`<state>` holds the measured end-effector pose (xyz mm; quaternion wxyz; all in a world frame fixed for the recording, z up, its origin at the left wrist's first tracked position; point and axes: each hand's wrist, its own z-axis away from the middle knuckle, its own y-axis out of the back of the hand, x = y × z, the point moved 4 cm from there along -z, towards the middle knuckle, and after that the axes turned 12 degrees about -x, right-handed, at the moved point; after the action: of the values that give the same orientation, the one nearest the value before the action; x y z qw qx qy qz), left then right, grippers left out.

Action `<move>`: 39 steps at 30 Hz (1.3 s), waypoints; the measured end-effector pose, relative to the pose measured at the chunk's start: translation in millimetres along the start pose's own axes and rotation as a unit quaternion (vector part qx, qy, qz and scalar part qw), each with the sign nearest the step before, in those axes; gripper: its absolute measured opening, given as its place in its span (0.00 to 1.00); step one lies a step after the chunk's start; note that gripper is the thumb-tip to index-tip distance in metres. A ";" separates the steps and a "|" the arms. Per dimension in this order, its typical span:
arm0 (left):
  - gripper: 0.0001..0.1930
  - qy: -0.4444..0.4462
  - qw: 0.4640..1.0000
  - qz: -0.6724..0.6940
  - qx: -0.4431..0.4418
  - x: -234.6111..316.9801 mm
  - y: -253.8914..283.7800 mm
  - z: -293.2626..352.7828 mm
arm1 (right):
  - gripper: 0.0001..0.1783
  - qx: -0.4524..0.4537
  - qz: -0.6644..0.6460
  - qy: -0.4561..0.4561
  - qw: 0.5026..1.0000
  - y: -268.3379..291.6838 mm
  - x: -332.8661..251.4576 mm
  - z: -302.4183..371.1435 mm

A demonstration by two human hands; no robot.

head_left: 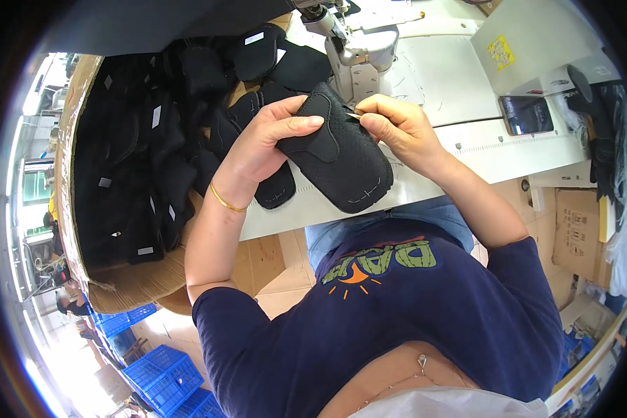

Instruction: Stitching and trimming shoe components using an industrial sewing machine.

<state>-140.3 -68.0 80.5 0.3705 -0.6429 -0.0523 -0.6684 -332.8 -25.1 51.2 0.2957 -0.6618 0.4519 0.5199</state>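
My left hand (pixel 273 132) grips a black padded fabric piece (pixel 359 171) by its upper left edge, thumb on top. The piece is long and rounded, with a stitched overlay and light marks at its near end. It is held tilted above the front edge of the sewing table. At its upper right edge, my right hand (pixel 400 131) is closed in a pinch on a small whitish slip (pixel 353 115), which looks like a label. Another black piece (pixel 275 189) lies just below my left wrist.
A large cardboard box (pixel 111 296) on the left holds many similar black pieces (pixel 136 153), several with white labels. The sewing machine head (pixel 362 59) stands just beyond my hands. A phone (pixel 527 115) lies on the table (pixel 442 76) at right. Blue crates (pixel 164 376) stand on the floor.
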 end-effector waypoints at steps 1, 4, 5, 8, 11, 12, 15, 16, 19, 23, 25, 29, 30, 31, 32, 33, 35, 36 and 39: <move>0.14 0.004 1.000 0.009 -0.010 0.2 -0.4 -0.9 | 0.17 0.000 0.001 0.000 1.000 1.9 0.0 -0.1; 0.14 0.013 1.000 0.001 -0.014 -1.5 -6.1 -3.7 | 0.17 -0.002 -0.099 -0.084 0.991 9.6 10.4 5.2; 0.14 0.012 1.000 0.000 -0.015 -4.4 -10.0 -5.1 | 0.17 -0.001 -0.161 -0.124 0.979 10.9 15.4 9.1; 0.14 0.040 0.992 -0.123 0.012 -24.0 -14.8 -11.3 | 0.17 -0.034 -0.183 -0.209 0.960 1.1 11.7 22.8; 0.19 -0.101 0.793 -0.588 0.122 -3.2 -16.1 -11.7 | 0.23 -0.149 -0.020 -0.387 0.910 49.0 6.1 27.5; 0.18 -0.153 0.716 -0.656 0.182 4.5 -8.0 -11.4 | 0.24 -0.132 0.100 -0.315 0.934 76.6 -2.4 23.1; 0.23 -0.128 0.564 -0.784 0.227 16.1 17.8 -31.2 | 0.25 0.053 0.292 -0.288 0.910 143.7 -22.5 5.9; 0.25 -0.110 0.514 -0.822 0.219 13.3 28.3 -43.6 | 0.24 0.073 0.321 -0.271 0.904 154.3 -28.0 -3.3; 0.24 -0.090 0.365 -0.905 0.199 10.2 43.9 -70.3 | 0.23 0.092 0.328 -0.231 0.911 152.1 -26.9 -20.0; 0.14 -0.034 0.370 -0.905 0.207 6.4 89.7 -83.4 | 0.20 0.101 0.224 -0.178 0.953 122.4 -7.5 -16.9; 0.11 -0.091 0.333 -0.916 0.205 16.3 89.9 -79.5 | 0.19 0.112 0.201 -0.175 0.957 111.4 0.4 -11.2; 0.09 -0.276 0.429 -0.769 0.386 70.1 61.2 -22.8 | 0.20 0.119 0.220 -0.131 0.959 82.1 -11.4 -2.3; 0.11 -0.344 0.484 -0.698 0.400 82.3 51.2 -5.3 | 0.19 0.105 0.302 -0.047 0.946 73.3 -22.4 -2.7; 0.12 -0.412 0.535 -0.616 0.405 94.1 41.1 9.6 | 0.18 0.095 0.383 0.034 0.918 65.3 -33.7 -0.4; 0.14 -0.335 0.679 -0.535 0.376 96.5 37.2 17.3 | 0.09 0.073 0.381 0.068 0.919 61.0 -43.5 5.5; 0.15 -0.243 0.799 -0.437 0.335 91.2 34.2 25.0 | 0.09 0.079 0.383 0.063 0.918 58.6 -45.6 4.5; 0.15 -0.055 0.881 -0.461 0.098 80.4 8.7 35.8 | 0.15 0.072 0.447 0.282 0.846 28.5 -70.0 2.6; 0.15 0.002 0.921 -0.390 0.018 69.2 -4.6 31.5 | 0.19 0.055 0.434 0.249 0.864 16.2 -76.9 -2.9; 0.14 0.004 0.934 -0.355 -0.042 59.2 -31.1 7.5 | 0.20 -0.017 0.349 0.122 0.929 3.7 -67.7 -6.1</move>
<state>-145.6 -66.9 147.6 0.0819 -0.5942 -0.2479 -0.7607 -337.0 -12.3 117.8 0.0270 -0.5257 0.6779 0.5132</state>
